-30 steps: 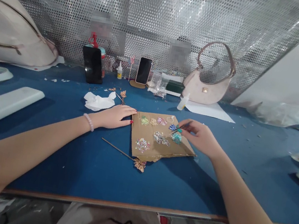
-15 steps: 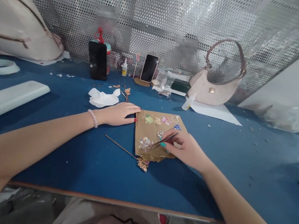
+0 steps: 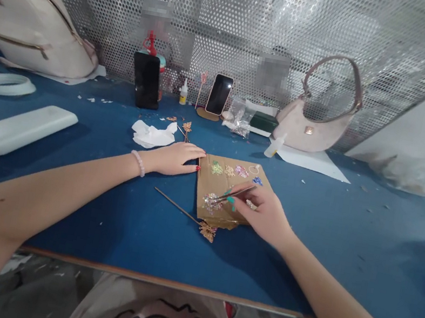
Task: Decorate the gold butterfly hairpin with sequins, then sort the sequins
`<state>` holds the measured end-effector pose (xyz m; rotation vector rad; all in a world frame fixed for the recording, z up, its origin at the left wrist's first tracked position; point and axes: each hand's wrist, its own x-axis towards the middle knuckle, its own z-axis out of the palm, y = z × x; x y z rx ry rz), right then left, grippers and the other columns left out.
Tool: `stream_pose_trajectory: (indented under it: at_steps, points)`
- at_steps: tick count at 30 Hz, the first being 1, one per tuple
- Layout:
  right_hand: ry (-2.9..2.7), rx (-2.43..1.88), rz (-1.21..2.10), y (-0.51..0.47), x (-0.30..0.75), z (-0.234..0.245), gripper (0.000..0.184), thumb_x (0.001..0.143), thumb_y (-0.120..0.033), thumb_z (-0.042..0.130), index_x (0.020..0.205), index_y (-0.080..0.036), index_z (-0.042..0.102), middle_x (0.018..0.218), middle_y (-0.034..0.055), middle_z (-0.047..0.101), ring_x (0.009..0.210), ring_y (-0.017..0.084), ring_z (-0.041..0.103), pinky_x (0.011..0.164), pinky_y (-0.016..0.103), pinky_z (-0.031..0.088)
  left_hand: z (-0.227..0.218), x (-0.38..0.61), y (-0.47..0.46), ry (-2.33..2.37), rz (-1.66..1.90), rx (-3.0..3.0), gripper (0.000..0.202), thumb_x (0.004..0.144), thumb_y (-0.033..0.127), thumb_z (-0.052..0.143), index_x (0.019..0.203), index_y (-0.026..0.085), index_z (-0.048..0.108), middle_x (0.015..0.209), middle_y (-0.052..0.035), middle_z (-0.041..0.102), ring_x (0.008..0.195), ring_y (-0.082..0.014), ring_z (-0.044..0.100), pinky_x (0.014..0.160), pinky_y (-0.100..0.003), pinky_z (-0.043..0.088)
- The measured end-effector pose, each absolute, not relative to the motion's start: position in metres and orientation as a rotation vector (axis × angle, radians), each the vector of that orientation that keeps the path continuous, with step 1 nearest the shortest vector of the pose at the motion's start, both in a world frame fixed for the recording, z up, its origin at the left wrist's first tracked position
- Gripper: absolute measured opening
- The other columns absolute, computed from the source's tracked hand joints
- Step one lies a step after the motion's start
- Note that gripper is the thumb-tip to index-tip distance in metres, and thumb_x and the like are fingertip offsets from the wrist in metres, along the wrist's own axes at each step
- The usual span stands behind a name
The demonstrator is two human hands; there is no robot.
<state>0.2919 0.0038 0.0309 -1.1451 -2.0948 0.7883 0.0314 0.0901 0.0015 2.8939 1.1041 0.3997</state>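
A brown cardboard sheet (image 3: 208, 180) lies on the blue table and carries several small piles of coloured sequins (image 3: 229, 171). My right hand (image 3: 261, 211) pinches thin metal tweezers (image 3: 236, 193), whose tips reach a silvery pile of sequins (image 3: 210, 200) near the sheet's front left. My left hand (image 3: 174, 157) rests flat on the table with its fingertips against the sheet's left edge. A gold hairpin stick with a butterfly ornament (image 3: 208, 230) lies just in front of the sheet.
A crumpled white tissue (image 3: 152, 134), two propped phones (image 3: 146, 80) (image 3: 219, 94), a small glue bottle (image 3: 183, 92), a beige handbag (image 3: 316, 128), a white power bank (image 3: 16, 128) and a pale backpack (image 3: 25, 27) stand around. A perforated metal screen (image 3: 261, 19) closes the back.
My right hand has moved with the tweezers from the sheet's right side to its front left pile. The left hand has stayed at the sheet's edge.
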Motion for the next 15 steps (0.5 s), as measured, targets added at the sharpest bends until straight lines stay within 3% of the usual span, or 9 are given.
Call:
stream_pose_trajectory:
  at_steps: [10,15]
  points:
    - [-2.139,-1.154,0.692,-0.008,0.274,0.026,0.012,0.079,-0.026,0.051,0.078,-0.019,0.061,0.074,0.0030,0.066,0.054,0.013,0.059,0.050,0.027,0.046,0.001,0.032,0.090,1.083,0.447,2.885,0.046,0.093,0.044,0.037,0.130,0.016,0.042,0.134,-0.0087,0.045,0.124,-0.0198,0.039,0.105,-0.034,0.030]
    - [-2.148,-1.196,0.623,-0.005,0.276,0.027,0.012,0.077,-0.025,0.051,0.077,-0.019,0.061,0.074,0.0036,0.067,0.057,0.014,0.060,0.053,0.028,0.047,0.000,0.032,0.091,1.090,0.439,2.892,0.046,0.093,0.044,0.037,0.130,0.016,0.042,0.134,-0.0081,0.046,0.124,-0.0194,0.039,0.104,-0.033,0.029]
